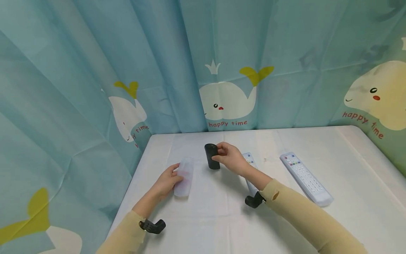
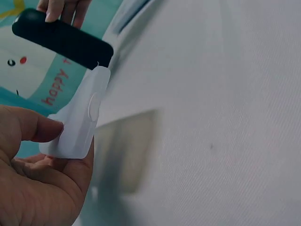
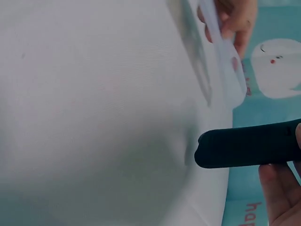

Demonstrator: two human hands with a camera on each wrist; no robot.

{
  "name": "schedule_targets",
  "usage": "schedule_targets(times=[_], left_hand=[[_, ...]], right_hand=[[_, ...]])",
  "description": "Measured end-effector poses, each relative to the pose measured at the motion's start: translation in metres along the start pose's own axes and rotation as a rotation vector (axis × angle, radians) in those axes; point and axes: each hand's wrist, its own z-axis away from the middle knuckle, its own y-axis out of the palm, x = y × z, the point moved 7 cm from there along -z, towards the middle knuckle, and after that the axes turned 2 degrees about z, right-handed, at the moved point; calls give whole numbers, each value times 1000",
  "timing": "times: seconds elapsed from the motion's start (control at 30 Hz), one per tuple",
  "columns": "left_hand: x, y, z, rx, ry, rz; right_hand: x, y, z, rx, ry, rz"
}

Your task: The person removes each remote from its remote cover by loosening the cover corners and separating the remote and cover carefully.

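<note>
My left hand holds a translucent silicone remote cover between thumb and fingers. In the left wrist view the cover is tilted above the white table. To its right, my right hand pinches a black remote control by its side, raised off the table; no buttons show. The right wrist view has one rounded end of the black remote pointing toward the table. In the head view, cover and remote are apart.
A white remote in a clear cover lies at the right of the table. Another white remote is partly hidden under my right forearm. A blue whale-print curtain hangs behind and along the left.
</note>
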Motion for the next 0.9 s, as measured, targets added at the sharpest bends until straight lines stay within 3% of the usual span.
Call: schedule_targets(times=[0.13,0.4,0.63,0.9], left_hand=[[3,-8,-7,-12,-11,14],[3,-18,-16,-37,-25,0],[7,-21,-21,-23,-39,-20],[11,-22,-23,-38,-61,-55]], right_hand=[[7,11,0,37,-31,116],[18,30,-4,82,-184,395],[29,43,-2,108,-425,663],[34,62,3,140,-658,825]])
